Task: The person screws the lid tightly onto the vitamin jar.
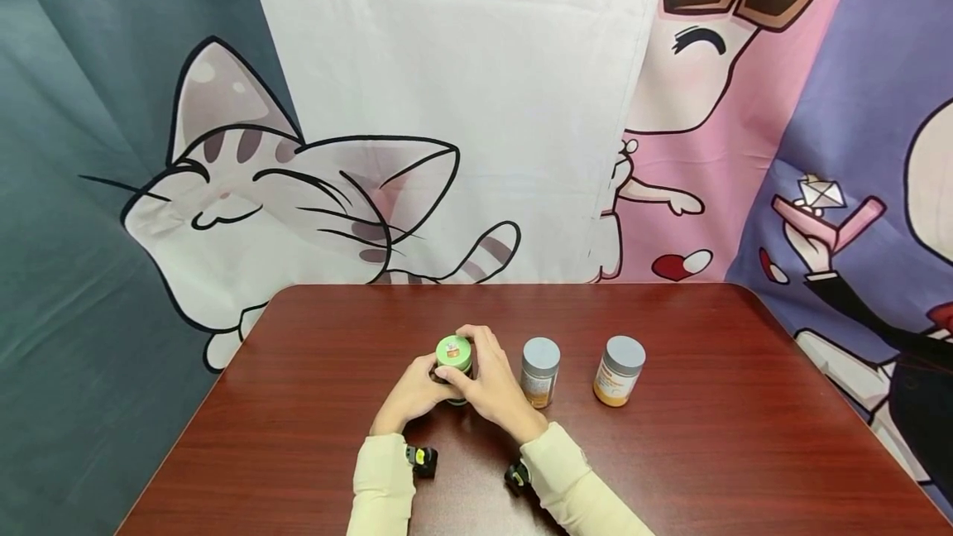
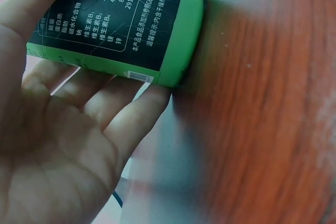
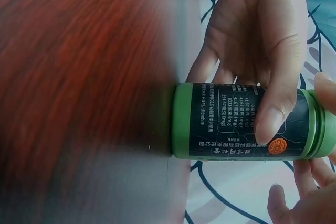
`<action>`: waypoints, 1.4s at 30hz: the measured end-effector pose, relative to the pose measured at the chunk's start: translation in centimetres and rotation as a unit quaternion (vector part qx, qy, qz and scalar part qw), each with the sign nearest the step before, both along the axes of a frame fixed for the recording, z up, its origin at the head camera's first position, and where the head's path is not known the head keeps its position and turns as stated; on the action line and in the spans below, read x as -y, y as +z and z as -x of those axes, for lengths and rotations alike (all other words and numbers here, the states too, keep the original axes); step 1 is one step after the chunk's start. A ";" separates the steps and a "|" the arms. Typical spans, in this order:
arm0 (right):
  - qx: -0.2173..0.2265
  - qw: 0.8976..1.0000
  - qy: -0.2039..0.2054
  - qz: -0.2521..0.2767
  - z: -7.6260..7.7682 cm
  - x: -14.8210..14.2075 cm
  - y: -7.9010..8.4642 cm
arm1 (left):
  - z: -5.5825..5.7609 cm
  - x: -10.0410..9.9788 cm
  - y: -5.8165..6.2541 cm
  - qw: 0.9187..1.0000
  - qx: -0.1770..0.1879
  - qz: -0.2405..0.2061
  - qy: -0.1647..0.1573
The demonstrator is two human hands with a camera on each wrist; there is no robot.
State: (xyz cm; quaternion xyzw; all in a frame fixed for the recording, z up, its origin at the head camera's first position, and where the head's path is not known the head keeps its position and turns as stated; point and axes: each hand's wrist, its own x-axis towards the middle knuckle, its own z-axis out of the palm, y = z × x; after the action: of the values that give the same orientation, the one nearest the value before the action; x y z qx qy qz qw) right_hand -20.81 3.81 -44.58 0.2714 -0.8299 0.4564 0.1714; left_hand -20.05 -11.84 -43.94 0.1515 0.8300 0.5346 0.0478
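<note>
- Near the middle of the reddish-brown table (image 1: 298, 428), both hands meet at one green bottle (image 3: 236, 129) with a dark label; it is upright, though whether its base touches the tabletop I cannot tell.
- The left hand (image 1: 413, 394) grips the bottle's body, thumb across the label and fingers round the other side.
- The right hand (image 1: 495, 387) pinches the light green lid (image 1: 453, 351) between thumb and fingers.
- Just beside the right hand is a grey-lidded jar (image 1: 539, 372); farther right, well apart from both hands, is a second jar (image 1: 620, 370) like it. Both show yellow-orange toward the base.
- Pale yellow sleeves (image 1: 383, 478) cover the forearms.
- Behind the table hangs a backdrop (image 1: 462, 48) printed with a smiling cartoon cat (image 1: 246, 246).
</note>
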 end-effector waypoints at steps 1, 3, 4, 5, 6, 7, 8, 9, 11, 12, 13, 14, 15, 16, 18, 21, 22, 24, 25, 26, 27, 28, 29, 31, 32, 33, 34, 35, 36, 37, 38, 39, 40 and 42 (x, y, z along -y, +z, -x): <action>0.002 1.000 0.003 0.006 0.0 0.0 0.0 | 0.1 0.0 -0.3 1.000 -0.001 -0.001 0.002; 0.006 1.000 0.010 0.024 0.1 -0.1 0.0 | 0.4 0.1 -1.1 1.000 -0.002 0.008 0.008; 0.011 0.999 0.012 0.031 0.1 -0.1 0.0 | 0.7 0.2 -1.6 1.000 -0.001 0.013 0.012; 0.015 0.999 0.015 0.042 0.1 -0.2 0.0 | 0.9 0.3 -2.1 1.000 0.001 0.016 0.016; 0.021 0.998 0.017 0.051 0.2 -0.2 0.1 | 1.1 0.3 -2.5 1.000 0.002 0.018 0.018; 0.027 0.998 0.018 0.057 0.2 -0.3 0.2 | 1.3 0.4 -2.9 1.000 0.002 0.021 0.019; 0.035 0.997 0.020 0.063 0.2 -0.4 0.3 | 1.5 0.5 -3.2 1.000 0.004 0.024 0.019; 0.046 0.996 0.023 0.067 0.2 -0.5 0.5 | 1.6 0.5 -3.3 1.000 0.008 0.020 0.017; 0.059 0.994 0.038 0.078 0.0 -0.8 1.0 | 1.7 0.5 -3.5 1.000 0.010 0.014 0.011; 0.064 0.993 0.047 0.083 -0.2 -0.8 1.3 | 1.7 0.4 -3.4 1.000 0.011 0.014 0.007; 0.067 0.992 0.060 0.088 -0.4 -0.9 1.6 | 1.7 0.4 -3.3 1.000 0.012 0.014 0.005; 0.067 0.991 0.074 0.091 -0.7 -1.0 2.0 | 1.6 0.3 -3.2 1.000 0.015 0.011 0.004; 0.063 0.990 0.088 0.092 -0.9 -1.0 2.3 | 1.4 0.3 -2.8 1.000 0.013 0.009 0.000; 0.061 0.989 0.102 0.092 -1.2 -1.0 2.6 | 1.2 0.2 -2.4 1.000 0.009 0.010 -0.002; 0.056 0.987 0.122 0.087 -1.5 -1.0 3.0 | 0.8 0.1 -1.6 1.000 0.009 0.005 -0.003; 0.050 0.986 0.136 0.081 -1.6 -0.9 3.2 | 0.1 0.1 -0.4 1.000 0.004 0.001 -0.007; 0.050 0.986 0.137 0.082 -1.6 -0.9 3.2 | 0.0 0.1 -0.3 1.000 0.005 0.001 -0.006; 0.051 0.986 0.137 0.083 -1.5 -0.9 3.2 | -0.1 0.1 0.0 1.000 0.008 0.002 -0.003; 0.051 0.986 0.138 0.082 -1.4 -0.9 3.1 | -0.1 0.1 0.0 1.000 0.007 0.002 -0.003; 0.053 0.985 0.139 0.083 -1.4 -0.9 3.1 | -0.1 0.1 0.1 1.000 0.008 0.002 -0.003; 0.053 0.985 0.140 0.083 -1.3 -0.9 3.0 | -0.1 0.1 0.1 1.000 0.013 0.001 -0.003; 0.054 0.985 0.139 0.085 -1.3 -0.9 2.9 | -0.1 0.1 0.0 1.000 0.015 0.002 -0.003; 0.050 0.986 0.138 0.083 -1.2 -0.9 2.7 | -0.1 0.1 0.1 1.000 0.020 0.001 -0.003; 0.046 0.987 0.132 0.083 -0.8 -0.9 2.1 | -0.1 0.1 0.0 1.000 0.029 0.000 -0.003; 0.044 0.987 0.128 0.082 -0.5 -0.9 1.7 | -0.1 0.1 0.1 0.999 0.032 -0.001 -0.002; 0.041 0.989 0.121 0.080 -0.3 -0.8 1.3 | -0.1 0.1 0.1 0.999 0.033 0.000 0.000; 0.038 0.990 0.115 0.076 0.0 -0.8 1.0 | -0.1 0.2 0.1 1.000 0.032 0.000 0.000; 0.034 0.991 0.109 0.073 0.2 -0.7 0.6 | -0.1 0.2 0.1 0.999 0.032 -0.001 -0.001; 0.034 0.991 0.104 0.073 0.5 -0.7 0.2 | -0.1 0.2 0.1 1.000 0.031 -0.001 -0.001; 0.032 0.992 0.100 0.071 0.6 -0.7 0.1 | -0.1 0.2 0.1 1.000 0.029 -0.001 -0.003; 0.031 0.992 0.096 0.071 0.6 -0.6 -0.1 | -0.1 0.2 0.1 1.000 0.028 -0.002 -0.005; 0.030 0.993 0.092 0.069 0.6 -0.6 -0.1 | 0.0 0.2 0.1 1.000 0.027 -0.003 -0.008; 0.030 0.993 0.089 0.070 0.6 -0.6 -0.2 | 0.0 0.2 0.1 1.000 0.027 -0.003 -0.011; 0.035 0.994 0.077 0.070 0.5 -0.5 -0.3 | 0.0 0.2 0.0 1.000 0.027 -0.004 -0.013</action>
State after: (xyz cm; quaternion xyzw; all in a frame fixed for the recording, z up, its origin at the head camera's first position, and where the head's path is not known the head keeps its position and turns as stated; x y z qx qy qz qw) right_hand -21.36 4.34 -44.84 0.3055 -0.7782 0.5344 0.1248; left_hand -20.06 -12.02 -43.91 0.1480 0.8244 0.5410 0.0760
